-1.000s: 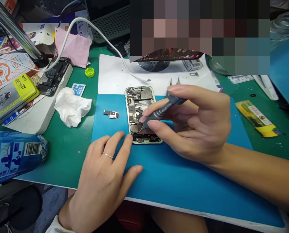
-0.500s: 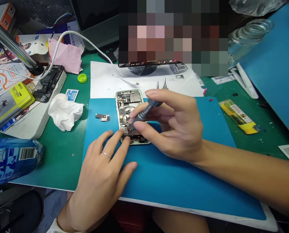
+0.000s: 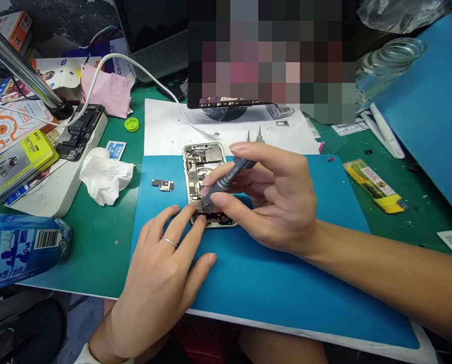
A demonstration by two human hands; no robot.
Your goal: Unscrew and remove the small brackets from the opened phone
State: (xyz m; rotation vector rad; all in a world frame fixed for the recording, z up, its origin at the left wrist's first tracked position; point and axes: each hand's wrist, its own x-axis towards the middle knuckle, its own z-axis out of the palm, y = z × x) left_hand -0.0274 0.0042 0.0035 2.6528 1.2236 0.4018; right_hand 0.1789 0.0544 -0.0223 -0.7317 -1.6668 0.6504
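Observation:
An opened phone with its inner parts bare lies on the blue mat. My right hand grips a grey screwdriver between thumb and fingers, its tip down at the lower part of the phone. The exact spot under the tip is too small to make out. Fingers spread, my left hand rests its fingertips on the phone's lower left edge. It wears a ring and holds nothing. To the left of the phone lies a small loose circuit part.
A crumpled tissue, a green cap and a blue packet are on the left. Behind the phone runs a white cable over white paper. White tweezers and a yellow package lie at right.
The whole view has shifted slightly, so things sit a little to the right and lower. Both hands keep nearly the same place on and over the phone.

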